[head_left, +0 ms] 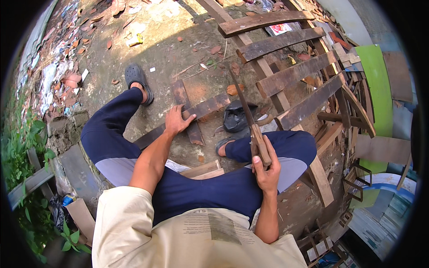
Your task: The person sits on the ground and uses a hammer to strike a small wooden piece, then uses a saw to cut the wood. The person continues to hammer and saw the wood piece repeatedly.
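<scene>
My left hand (177, 120) presses down where two dark wooden slats cross on the ground in front of me. Its fingers curl over the long slat (210, 105) and its thumb points to the right. The shorter slat (195, 134) lies crosswise to it. In my right hand (267, 172), above my right thigh, is the wooden handle of a handsaw (243, 100). The narrow dark blade points up and away from me, apart from the slats. I cannot make out its teeth.
A ladder-like frame of wooden slats (295, 85) leans at the far right. Beyond my right foot lies a black plastic bag (237, 117). Pale wood pieces (203, 170) sit between my legs. Dry leaves and litter (56, 82) cover the left, and a green panel (375, 89) stands right.
</scene>
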A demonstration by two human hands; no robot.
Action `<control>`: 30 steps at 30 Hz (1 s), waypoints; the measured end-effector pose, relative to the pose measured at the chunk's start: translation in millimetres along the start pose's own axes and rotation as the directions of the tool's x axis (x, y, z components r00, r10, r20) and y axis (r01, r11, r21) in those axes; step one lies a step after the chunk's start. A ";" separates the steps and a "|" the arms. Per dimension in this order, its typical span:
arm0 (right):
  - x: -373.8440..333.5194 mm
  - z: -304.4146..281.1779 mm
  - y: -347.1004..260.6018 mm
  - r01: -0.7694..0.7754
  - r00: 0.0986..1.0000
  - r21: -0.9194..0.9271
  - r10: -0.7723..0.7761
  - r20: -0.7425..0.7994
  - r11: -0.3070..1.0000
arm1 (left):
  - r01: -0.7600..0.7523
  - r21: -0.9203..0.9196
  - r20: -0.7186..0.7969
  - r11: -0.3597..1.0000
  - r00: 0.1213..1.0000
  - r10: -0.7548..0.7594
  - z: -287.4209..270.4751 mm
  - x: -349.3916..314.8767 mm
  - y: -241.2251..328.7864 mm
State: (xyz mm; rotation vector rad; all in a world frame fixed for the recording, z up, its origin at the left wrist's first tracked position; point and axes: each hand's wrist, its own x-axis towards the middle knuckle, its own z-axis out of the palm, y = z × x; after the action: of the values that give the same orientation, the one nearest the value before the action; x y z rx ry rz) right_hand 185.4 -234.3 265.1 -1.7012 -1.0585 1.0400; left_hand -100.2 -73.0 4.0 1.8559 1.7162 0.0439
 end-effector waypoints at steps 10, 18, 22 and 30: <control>3.2 3.8 0.6 0.061 0.998 0.005 -0.061 0.019 0.998 | 0.085 0.207 0.191 0.975 0.974 -0.125 -1.2 -21.8 -30.7; 4.7 6.1 -5.5 0.088 0.996 0.053 -0.089 0.027 0.995 | -0.102 0.030 0.290 0.994 0.953 0.089 -41.4 -17.8 -31.7; 3.2 5.2 -16.9 0.005 0.998 0.114 -0.011 0.054 0.993 | -0.150 -0.067 0.311 0.986 0.936 0.163 -57.4 -1.3 -40.1; 1.3 5.4 -7.3 0.099 0.995 0.042 -0.100 0.021 0.994 | -0.054 -0.217 0.379 0.975 0.916 0.135 -72.9 4.6 -14.2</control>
State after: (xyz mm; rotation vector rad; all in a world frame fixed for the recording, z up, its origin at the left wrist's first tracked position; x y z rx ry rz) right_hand 179.1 -229.8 270.1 -1.5913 -1.1174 1.0129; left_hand -142.4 -39.8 55.5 1.6622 1.2949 -0.1046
